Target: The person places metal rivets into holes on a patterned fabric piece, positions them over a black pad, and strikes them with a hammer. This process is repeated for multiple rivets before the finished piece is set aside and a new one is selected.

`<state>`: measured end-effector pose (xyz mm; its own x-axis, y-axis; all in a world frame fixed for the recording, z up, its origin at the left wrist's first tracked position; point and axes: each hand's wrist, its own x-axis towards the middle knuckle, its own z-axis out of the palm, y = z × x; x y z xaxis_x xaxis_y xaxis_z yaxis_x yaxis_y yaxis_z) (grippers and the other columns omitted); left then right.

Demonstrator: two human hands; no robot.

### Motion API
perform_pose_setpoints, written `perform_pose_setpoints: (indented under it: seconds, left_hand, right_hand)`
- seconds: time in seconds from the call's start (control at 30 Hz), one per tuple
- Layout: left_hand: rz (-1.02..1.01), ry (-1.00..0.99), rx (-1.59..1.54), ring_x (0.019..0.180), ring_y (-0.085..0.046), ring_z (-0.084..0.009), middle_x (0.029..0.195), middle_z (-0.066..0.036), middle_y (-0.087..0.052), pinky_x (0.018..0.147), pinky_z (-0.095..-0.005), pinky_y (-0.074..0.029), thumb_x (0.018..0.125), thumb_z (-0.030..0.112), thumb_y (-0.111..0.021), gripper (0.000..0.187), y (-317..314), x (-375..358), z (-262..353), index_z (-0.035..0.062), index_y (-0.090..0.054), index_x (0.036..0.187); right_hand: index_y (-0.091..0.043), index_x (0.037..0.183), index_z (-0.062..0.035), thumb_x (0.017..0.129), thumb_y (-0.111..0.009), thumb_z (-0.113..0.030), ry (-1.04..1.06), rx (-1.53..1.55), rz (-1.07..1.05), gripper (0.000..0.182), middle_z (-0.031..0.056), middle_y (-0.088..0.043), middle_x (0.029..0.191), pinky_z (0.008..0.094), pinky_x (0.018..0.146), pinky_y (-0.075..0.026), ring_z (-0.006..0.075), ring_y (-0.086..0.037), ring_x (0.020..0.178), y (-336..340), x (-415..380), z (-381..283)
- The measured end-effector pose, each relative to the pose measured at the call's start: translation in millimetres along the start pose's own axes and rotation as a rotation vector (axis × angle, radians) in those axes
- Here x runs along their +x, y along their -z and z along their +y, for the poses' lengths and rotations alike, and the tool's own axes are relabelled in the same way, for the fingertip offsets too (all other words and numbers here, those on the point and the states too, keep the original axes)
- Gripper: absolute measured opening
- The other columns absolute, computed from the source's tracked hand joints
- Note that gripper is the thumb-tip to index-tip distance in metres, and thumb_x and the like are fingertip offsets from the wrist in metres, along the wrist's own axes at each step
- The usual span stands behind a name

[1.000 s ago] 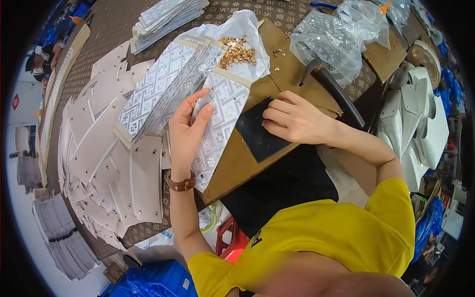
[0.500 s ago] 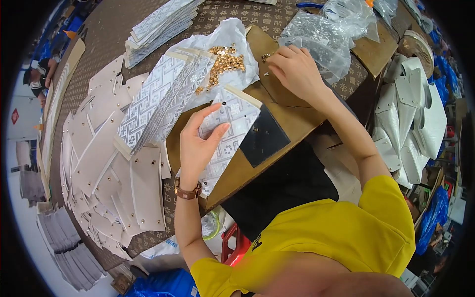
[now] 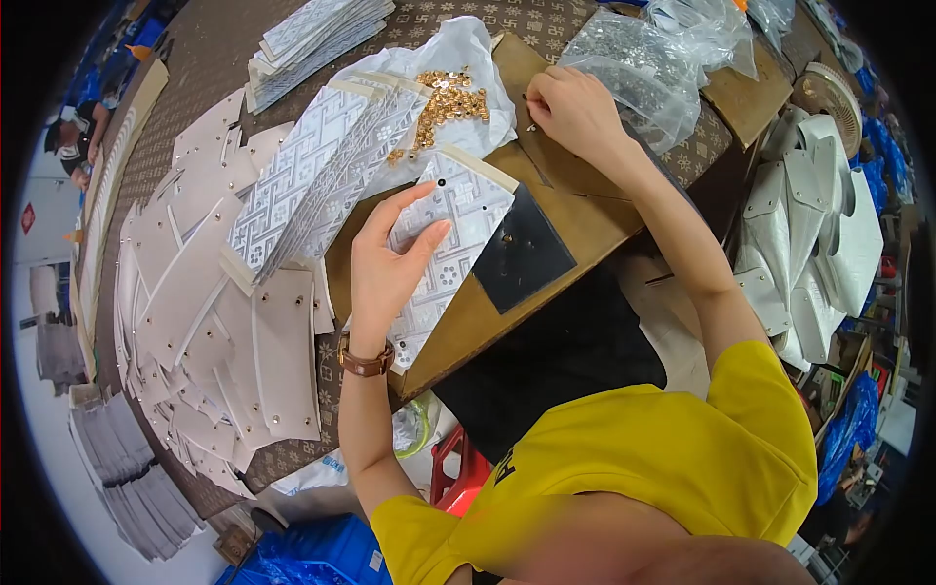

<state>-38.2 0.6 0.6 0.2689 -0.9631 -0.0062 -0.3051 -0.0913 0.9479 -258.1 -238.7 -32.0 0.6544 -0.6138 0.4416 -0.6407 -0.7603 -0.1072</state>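
Observation:
My left hand (image 3: 382,261) lies on the left side of a grey-and-white patterned panel (image 3: 450,271), thumb and forefinger spread apart on its surface. Near the panel's upper end, by the forefinger tip, is a small black hole or stud (image 3: 442,182). My right hand (image 3: 575,109) is bent down at the far part of the brown board (image 3: 595,216), its fingers drawn together; what they hold, if anything, is hidden. A tiny pale metal piece (image 3: 531,128) lies just below those fingertips. Gold-coloured studs (image 3: 453,105) are heaped on a white plastic sheet (image 3: 468,44) between the hands.
Stacked patterned panels (image 3: 307,185) lean left of the studs. Beige pieces with metal studs (image 3: 234,331) cover the table's left side. A black square pad (image 3: 526,255) lies on the board. Clear bags (image 3: 624,73) with small parts, white pieces (image 3: 795,229) and a fan (image 3: 827,97) are at right.
My right hand has shifted slightly up, and its fingers have closed in more tightly. The left hand stays on the panel. The whole view has moved a little.

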Motion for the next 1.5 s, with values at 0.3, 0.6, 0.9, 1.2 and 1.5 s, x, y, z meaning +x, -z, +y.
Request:
perform_pose_setpoints:
  seconds: [0.3, 0.6, 0.9, 1.2, 1.5]
  left_hand:
    - [0.122, -0.046, -0.029, 0.115, -0.066, -0.0153, 0.127, -0.007, -0.073, 0.102, -0.0310, -0.052, 0.092, 0.009, -0.084, 0.043, 4.1, 2.4, -0.6, 0.0042, -0.073, 0.133]
    - [0.086, -0.039, 0.023, 0.117, -0.066, -0.0157, 0.126, -0.007, -0.073, 0.102, -0.0312, -0.052, 0.091, 0.009, -0.085, 0.044, 0.8, 1.2, -3.3, 0.0038, -0.072, 0.133]
    - [-0.015, -0.036, 0.068, 0.101, -0.068, -0.0156, 0.114, -0.006, -0.072, 0.087, -0.0297, -0.055, 0.087, 0.011, -0.088, 0.048, -6.5, -2.4, 2.9, 0.0100, -0.074, 0.133]
    - [-0.075, -0.156, 0.311, 0.087, -0.066, -0.0229, 0.103, -0.005, -0.064, 0.074, -0.0341, -0.055, 0.083, 0.019, -0.090, 0.051, -11.1, -8.0, 10.3, 0.0168, -0.075, 0.132]
    - [-0.078, -0.204, 0.404, 0.084, -0.065, -0.0245, 0.105, -0.005, -0.060, 0.073, -0.0370, -0.054, 0.083, 0.024, -0.090, 0.050, -10.5, -8.0, 5.5, 0.0191, -0.076, 0.130]
  right_hand:
    - [-0.069, 0.097, -0.0087, 0.084, -0.082, -0.006, 0.440, 0.634, -0.143, 0.019, 0.0042, -0.071, 0.105, 0.0400, 0.086, -0.050, 0.0267, -0.067, 0.096, 68.2, -76.3, -68.7]
    - [-0.070, 0.102, -0.0073, 0.085, -0.083, -0.009, 0.473, 0.581, -0.072, 0.022, 0.0048, -0.072, 0.119, 0.0396, 0.087, -0.051, 0.0253, -0.067, 0.101, 72.0, -105.8, -70.3]
    - [-0.071, 0.102, -0.0072, 0.082, -0.085, -0.006, 0.420, 0.609, -0.083, 0.025, 0.0053, -0.073, 0.115, 0.0395, 0.084, -0.052, 0.0264, -0.067, 0.097, 72.2, -106.8, -70.3]
    - [-0.072, 0.100, -0.0067, 0.079, -0.086, -0.001, 0.289, 0.612, 0.026, 0.026, 0.0052, -0.072, 0.105, 0.0374, 0.077, -0.052, 0.0261, -0.066, 0.089, 76.6, -106.5, -59.7]
    - [-0.073, 0.099, -0.0072, 0.078, -0.087, 0.000, 0.272, 0.611, 0.044, 0.026, 0.0052, -0.071, 0.104, 0.0365, 0.075, -0.052, 0.0259, -0.065, 0.087, 71.1, -105.1, -58.7]
